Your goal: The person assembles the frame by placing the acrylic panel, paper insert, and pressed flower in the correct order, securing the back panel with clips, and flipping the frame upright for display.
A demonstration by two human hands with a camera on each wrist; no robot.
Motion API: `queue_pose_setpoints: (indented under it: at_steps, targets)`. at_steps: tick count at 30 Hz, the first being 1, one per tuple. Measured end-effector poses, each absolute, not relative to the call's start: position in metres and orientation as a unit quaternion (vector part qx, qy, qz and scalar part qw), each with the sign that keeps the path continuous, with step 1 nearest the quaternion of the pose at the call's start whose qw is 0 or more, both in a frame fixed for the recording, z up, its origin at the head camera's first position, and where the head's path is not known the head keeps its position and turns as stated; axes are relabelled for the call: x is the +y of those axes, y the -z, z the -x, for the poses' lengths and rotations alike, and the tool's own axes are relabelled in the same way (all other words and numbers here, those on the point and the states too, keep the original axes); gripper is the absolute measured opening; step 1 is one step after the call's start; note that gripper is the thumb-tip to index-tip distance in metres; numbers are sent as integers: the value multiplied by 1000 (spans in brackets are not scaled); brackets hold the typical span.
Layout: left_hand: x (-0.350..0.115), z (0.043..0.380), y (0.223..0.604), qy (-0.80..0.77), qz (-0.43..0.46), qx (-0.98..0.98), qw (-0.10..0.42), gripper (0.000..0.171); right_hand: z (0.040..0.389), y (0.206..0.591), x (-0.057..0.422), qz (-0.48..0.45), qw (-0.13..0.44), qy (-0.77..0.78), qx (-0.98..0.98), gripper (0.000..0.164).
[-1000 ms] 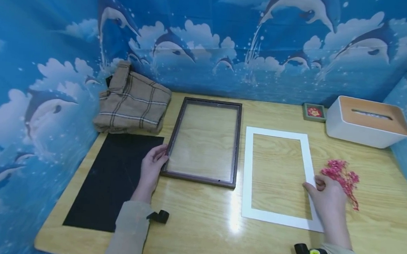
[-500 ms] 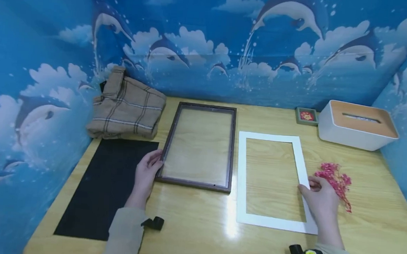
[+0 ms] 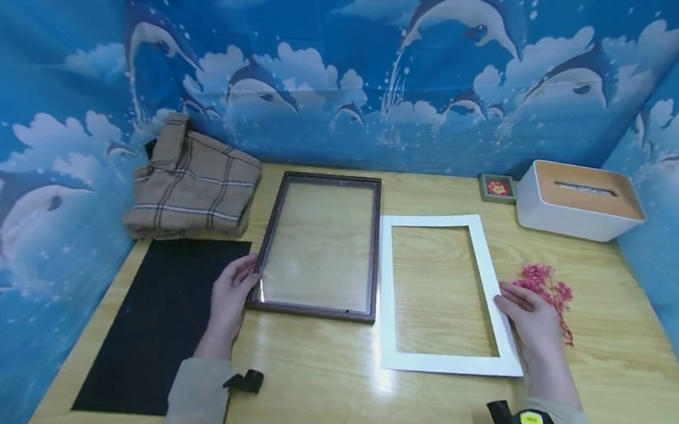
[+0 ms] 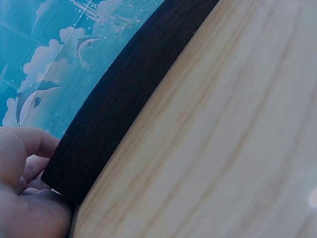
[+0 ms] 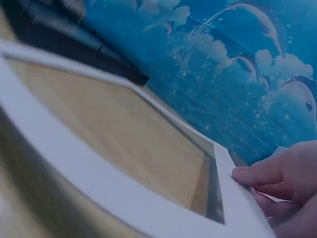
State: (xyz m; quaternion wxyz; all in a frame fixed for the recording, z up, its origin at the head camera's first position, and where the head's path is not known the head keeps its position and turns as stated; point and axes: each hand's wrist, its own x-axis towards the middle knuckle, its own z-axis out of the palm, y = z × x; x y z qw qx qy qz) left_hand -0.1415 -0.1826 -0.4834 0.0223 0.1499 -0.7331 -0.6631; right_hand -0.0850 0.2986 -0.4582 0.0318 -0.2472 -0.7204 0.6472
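A dark brown picture frame (image 3: 374,253) with a clear pane lies on the table at the middle left. My left hand (image 3: 234,288) grips its left side low down; in the left wrist view the fingers (image 4: 34,141) and thumb are at the frame's dark edge (image 4: 114,109). To the right is a white picture mat (image 3: 389,293) with a rectangular opening. Its right border is pinched between the thumb and fingers of my right hand (image 3: 534,321), and the right wrist view shows the mat (image 5: 99,168) raised at a slant. Its far left corner comes right up to the picture frame.
A black sheet (image 3: 152,317) lies left, under my left forearm in view. Behind it sits folded plaid cloth (image 3: 201,187). Pink dried flowers (image 3: 545,289) lie beside my right hand. At the back right are a tissue box (image 3: 573,213) and a small green-framed picture (image 3: 497,188).
My right hand has lifted the white mat off the table and brought it left, closer to the picture frame. The left hand keeps its place on the frame. The head view has shifted slightly.
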Motion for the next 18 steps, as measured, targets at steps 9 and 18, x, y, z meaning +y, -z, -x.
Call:
queue_pose_setpoints:
  at_steps: [9, 18]
  targets:
    - [-184, 141, 482, 678, -145, -720, 21, 39, 77, 447, 303, 185, -65, -827, -527, 24]
    - [-183, 141, 482, 672, -154, -724, 17, 39, 72, 432, 298, 158, -86, -851, -494, 27]
